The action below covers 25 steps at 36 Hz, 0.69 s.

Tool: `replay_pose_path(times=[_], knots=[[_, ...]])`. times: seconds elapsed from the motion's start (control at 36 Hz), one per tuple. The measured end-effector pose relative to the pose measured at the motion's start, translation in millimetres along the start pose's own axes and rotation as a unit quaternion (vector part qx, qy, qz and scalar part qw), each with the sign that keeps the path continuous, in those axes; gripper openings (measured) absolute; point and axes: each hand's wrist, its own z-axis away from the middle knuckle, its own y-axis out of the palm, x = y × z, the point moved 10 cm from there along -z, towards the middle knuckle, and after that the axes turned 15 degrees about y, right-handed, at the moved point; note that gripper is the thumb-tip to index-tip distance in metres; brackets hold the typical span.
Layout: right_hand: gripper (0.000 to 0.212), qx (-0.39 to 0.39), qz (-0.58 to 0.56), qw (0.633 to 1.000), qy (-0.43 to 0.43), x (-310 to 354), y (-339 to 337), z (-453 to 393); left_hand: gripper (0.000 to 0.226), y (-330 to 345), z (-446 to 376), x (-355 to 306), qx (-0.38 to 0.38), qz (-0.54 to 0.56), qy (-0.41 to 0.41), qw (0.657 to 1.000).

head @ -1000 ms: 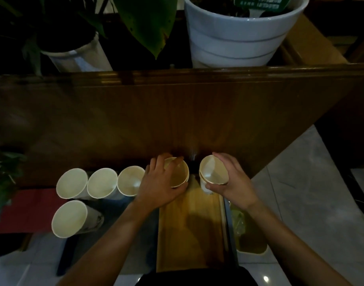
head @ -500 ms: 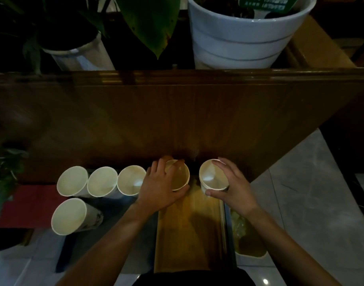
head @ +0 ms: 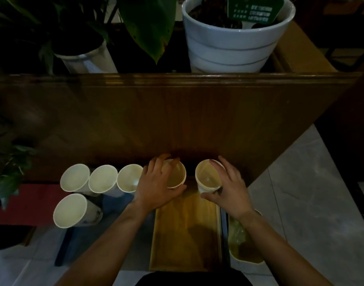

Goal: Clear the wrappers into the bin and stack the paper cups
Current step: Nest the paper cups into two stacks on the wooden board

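Two cups [head: 208, 177] half-hidden — hands' [head: 156, 185] grip.

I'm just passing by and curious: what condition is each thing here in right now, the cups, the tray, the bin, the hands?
Left hand: gripping a cup, upright, empty.
Right hand: gripping another cup, upright, empty.
Four loose cups: upright, unstacked, empty.
Tray: bare on the part that shows.
Bin: open, lined, something pale inside.
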Motion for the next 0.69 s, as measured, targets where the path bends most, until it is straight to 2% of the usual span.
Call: replay_pose_path(times=[0.17,0.28,0.36,0.44,0.53,0.69], knots=[[0.075,-0.045,-0.058,0.997,-0.001,-9,-10,24,0.08,-13,27,-10,-0.025,0.031,-0.055,0.998],[0.066,-0.074,-0.093,0.992,0.033,-21,-10,45,0.068,-29,57,-27,-0.096,0.049,-0.077,0.991],[0.058,-0.079,-0.12,0.989,0.039,-23,-6,61,0.064,-30,79,-35,-0.11,0.088,-0.113,0.984],[0.056,-0.054,-0.131,0.988,0.056,-28,7,73,0.061,-28,101,-41,-0.11,0.109,-0.152,0.976],[0.059,-0.008,-0.095,0.994,0.049,-27,23,80,0.058,-26,122,-44,-0.106,0.121,-0.183,0.97],[0.03,0.079,-0.019,0.997,0.003,-1,56,90,0.054,-25,158,-34,-0.08,0.141,-0.222,0.961]])
